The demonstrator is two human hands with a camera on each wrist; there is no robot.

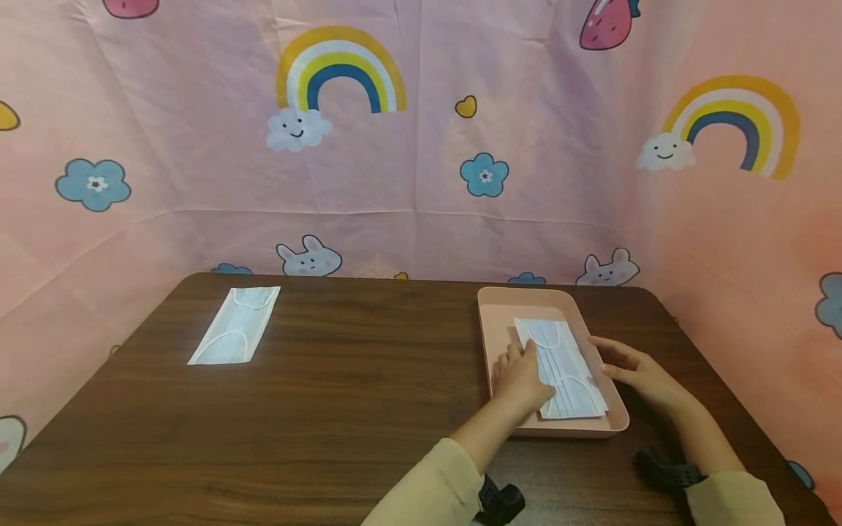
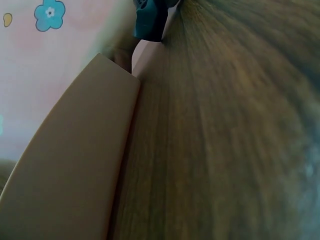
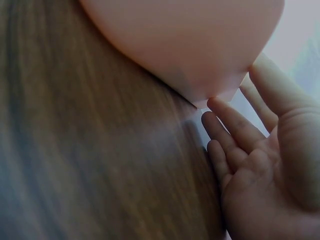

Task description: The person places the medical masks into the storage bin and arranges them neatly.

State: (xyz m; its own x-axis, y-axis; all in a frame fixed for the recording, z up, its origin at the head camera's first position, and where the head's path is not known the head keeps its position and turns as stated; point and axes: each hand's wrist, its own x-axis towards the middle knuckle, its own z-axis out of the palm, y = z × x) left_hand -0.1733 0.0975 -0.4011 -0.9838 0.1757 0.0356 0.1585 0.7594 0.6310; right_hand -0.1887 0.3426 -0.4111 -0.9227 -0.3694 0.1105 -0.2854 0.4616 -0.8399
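Observation:
A pale blue pleated face mask [image 1: 575,372] with white ear loops lies in a pink tray [image 1: 495,314]; a second edge at its lower right suggests another mask beneath. My left hand [image 1: 522,380] reaches into the tray over the mask's left edge, thumb spread away from the fingers; its fingertips are partly hidden. At the tray's right side is my right hand [image 1: 641,372], its fingers loosely extended. The right wrist view has its fingertips touching the tray wall, thumb near the rim. Away to the left, another face mask [image 1: 235,325] lies flat on the table.
The brown wooden table [image 1: 355,409] extends between the single mask and the tray. A patterned pink cloth [image 1: 421,161] hangs behind and around it. Black straps with small devices [image 1: 500,500] are on both wrists.

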